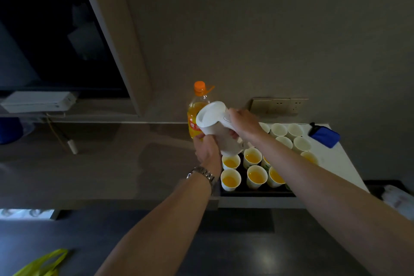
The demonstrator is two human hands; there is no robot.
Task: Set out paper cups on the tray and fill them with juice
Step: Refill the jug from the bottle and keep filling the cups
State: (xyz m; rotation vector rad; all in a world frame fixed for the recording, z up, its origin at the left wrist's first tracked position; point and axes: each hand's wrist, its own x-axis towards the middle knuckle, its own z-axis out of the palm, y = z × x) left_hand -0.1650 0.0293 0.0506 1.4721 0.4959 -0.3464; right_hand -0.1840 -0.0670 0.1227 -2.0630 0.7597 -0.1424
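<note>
Kettle [216, 129] tilted over the tray [257, 192] — right hand [243, 124] wrapped round its handle, left hand [207, 149] cupping its body — empty cups [279, 129] lie rightward, beyond the filled ones [230, 179]

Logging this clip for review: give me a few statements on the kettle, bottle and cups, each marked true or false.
1. Both hands hold the white kettle. True: the right hand grips its handle and the left hand holds its body.
2. The bottle has its orange cap on. True.
3. Every cup holds juice. False: the near cups do, the far cups are empty.
4. The blue pouch lies left of the bottle. False: it lies at the far right, beyond the cups.
</note>
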